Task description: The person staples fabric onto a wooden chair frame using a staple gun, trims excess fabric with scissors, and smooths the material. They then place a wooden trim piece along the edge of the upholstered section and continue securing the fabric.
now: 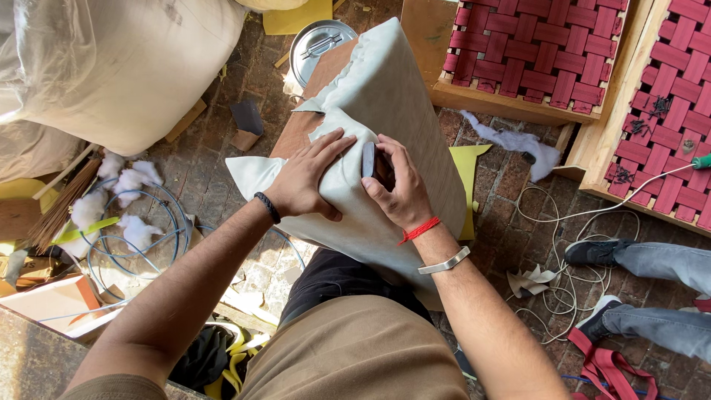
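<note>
Over the brick floor [222,178], the left hand [307,178] lies spread flat pinning pale fabric [385,96] onto the upright cushion panel [304,126] while the right hand [396,189] pinches a small dark tool [368,159], seemingly mid-fastening; next calls for keeping the cloth taut.

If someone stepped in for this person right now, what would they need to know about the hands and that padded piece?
Left hand: flat on the pale fabric, pressing it down onto the padded block.
Right hand: fingers closed on a small dark tool set against the fabric fold.
The block leans on the person's lap; brown board shows where the fabric edge is ragged.
Done: fabric lies over most of the block.
Left: the loose edge near the board is not flat yet.
Nearby: red webbed frames, white stuffing tufts, another person's shoes.
</note>
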{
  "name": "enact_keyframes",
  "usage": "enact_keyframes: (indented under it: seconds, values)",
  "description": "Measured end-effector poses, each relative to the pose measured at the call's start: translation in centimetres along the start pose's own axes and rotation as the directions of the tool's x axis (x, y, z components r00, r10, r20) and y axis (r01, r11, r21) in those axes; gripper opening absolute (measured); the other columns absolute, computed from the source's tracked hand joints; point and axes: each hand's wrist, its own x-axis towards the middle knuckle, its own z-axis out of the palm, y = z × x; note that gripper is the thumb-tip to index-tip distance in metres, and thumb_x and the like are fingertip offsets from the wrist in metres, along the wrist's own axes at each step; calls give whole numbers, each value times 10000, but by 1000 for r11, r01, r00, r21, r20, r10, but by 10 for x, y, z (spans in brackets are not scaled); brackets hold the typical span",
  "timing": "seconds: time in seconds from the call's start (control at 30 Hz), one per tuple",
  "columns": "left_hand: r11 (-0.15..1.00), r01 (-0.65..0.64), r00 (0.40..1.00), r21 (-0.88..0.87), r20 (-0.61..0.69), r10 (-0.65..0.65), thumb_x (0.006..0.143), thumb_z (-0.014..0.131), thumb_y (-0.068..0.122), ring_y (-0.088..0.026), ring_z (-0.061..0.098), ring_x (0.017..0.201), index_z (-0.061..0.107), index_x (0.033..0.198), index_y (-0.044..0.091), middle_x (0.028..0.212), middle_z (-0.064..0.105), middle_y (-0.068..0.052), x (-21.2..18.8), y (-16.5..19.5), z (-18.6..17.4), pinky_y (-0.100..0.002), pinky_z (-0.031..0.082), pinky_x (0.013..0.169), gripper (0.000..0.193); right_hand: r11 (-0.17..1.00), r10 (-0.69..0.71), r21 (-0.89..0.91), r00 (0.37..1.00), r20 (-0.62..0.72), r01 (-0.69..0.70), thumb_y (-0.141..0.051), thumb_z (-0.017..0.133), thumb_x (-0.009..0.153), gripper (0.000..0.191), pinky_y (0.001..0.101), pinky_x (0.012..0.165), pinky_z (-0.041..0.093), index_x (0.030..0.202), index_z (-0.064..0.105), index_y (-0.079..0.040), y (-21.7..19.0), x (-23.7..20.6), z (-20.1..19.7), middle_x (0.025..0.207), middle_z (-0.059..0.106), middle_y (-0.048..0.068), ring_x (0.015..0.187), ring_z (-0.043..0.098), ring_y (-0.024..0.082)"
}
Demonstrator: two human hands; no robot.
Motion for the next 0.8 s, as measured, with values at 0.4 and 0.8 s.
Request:
enact_keyframes:
  seconds: [0.4, 0.8]
  values:
    - [997, -82, 996, -5, -34, 82, 429, 926, 409, -402, 321, 1493, 331, 1589, 247, 1677, 246, -189, -9, -3, -6, -520, 318, 1191, 1313, 977, 202, -74, 979, -11, -202, -913, 347, 848, 1016, 476, 1164, 415, 1407, 446, -71, 38, -44, 15, 1570, 427, 232, 1446, 458, 400]
    - [997, -70, 997, 33, -16, 70, 456, 917, 404, -381, 320, 1492, 368, 1563, 219, 1633, 340, -133, -3, 24, 1, -532, 259, 1205, 1249, 889, 458, -12, 888, -51, -459, -757, 470, 866, 867, 426, 1108, 453, 1490, 476, -155, 31, -83, -2, 1466, 575, 139, 1381, 543, 306]
